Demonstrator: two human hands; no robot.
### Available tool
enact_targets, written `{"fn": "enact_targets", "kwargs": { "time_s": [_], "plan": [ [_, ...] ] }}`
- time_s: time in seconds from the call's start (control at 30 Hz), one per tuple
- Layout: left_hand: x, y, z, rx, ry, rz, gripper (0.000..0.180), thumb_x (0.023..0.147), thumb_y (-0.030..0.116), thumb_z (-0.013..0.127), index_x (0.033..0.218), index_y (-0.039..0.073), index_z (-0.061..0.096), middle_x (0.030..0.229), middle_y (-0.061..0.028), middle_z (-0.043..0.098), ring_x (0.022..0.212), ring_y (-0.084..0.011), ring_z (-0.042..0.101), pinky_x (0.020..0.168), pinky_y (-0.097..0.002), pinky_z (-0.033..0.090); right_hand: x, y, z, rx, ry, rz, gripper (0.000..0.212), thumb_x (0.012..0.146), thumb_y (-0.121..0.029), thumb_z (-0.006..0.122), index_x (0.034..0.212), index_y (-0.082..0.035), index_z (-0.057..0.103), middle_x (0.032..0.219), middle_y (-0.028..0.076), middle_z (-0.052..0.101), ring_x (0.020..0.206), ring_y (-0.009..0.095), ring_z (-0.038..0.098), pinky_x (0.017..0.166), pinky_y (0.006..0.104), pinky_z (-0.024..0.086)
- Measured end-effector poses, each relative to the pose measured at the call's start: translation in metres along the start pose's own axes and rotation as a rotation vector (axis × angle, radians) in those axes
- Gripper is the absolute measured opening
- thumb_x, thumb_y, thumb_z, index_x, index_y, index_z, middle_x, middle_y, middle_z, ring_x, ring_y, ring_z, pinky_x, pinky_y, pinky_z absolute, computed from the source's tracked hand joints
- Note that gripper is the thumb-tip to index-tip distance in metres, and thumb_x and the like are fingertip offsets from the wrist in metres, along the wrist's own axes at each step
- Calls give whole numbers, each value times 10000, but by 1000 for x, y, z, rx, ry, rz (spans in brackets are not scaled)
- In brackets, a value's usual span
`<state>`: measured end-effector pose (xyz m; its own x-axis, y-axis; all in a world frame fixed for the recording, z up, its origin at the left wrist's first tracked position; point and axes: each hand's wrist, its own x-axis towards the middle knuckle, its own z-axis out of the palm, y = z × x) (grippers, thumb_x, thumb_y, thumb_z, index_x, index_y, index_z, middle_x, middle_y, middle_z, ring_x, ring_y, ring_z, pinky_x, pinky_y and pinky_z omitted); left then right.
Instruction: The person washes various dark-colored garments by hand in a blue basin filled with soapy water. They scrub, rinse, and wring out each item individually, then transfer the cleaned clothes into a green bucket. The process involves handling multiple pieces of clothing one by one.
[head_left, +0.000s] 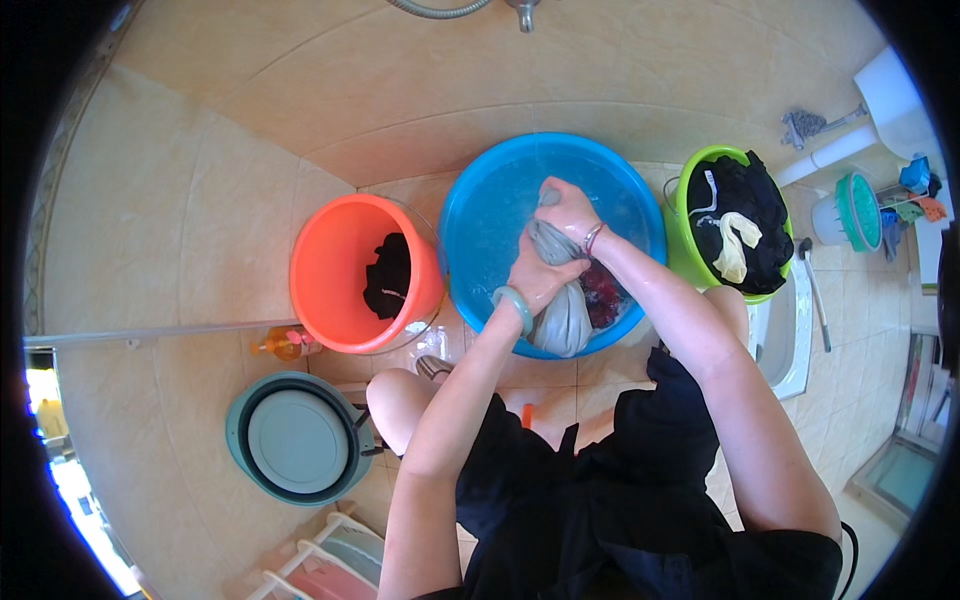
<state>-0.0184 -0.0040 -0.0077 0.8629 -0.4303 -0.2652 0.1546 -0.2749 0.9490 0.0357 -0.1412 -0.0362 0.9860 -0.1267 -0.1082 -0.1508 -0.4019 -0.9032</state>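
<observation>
Over a large blue basin [465,215] of water, a wet grey cloth [565,322] is bunched and twisted between my hands. My left hand [540,275], with a pale green bangle at its wrist, is wrapped round the cloth's middle. Farther out, my right hand [567,210] grips the upper end, a bit of cloth poking past the fingers. The cloth's loose lower part hangs toward the basin's near rim. Beside it a dark red cloth [602,295] lies in the water, partly hidden by my right forearm.
An orange bucket [325,275] holding a black cloth [390,275] stands left. To the right, a green bucket [683,235] is heaped with black clothes [760,200] and a pale yellow cloth [735,248]. A grey-green folding basin [300,440] and an orange bottle [287,344] are lower left. A white squat toilet [790,335] lies right.
</observation>
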Motion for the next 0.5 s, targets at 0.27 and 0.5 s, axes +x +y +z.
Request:
{"fn": "enact_targets", "kwargs": {
  "time_s": [0.27,0.5],
  "plan": [
    [12,-21,-8,-52,-27,-174,659,770,405,726,1223,-20,507,1040,-162,654,911,-261,647,798,-344,519,-4,-7,7,317,-117,109,464,792,-254,704,1213,-103,582,1088,115,654,967,266,624,836,359,481],
    [1,32,-18,-946,-433,-456,545,897,431,574,1310,91,472,955,-96,604,705,-152,583,606,-289,514,16,8,-50,1014,-444,241,737,915,-654,360,1415,-114,397,1467,87,386,1300,304,403,1014,497,397]
  ]
}}
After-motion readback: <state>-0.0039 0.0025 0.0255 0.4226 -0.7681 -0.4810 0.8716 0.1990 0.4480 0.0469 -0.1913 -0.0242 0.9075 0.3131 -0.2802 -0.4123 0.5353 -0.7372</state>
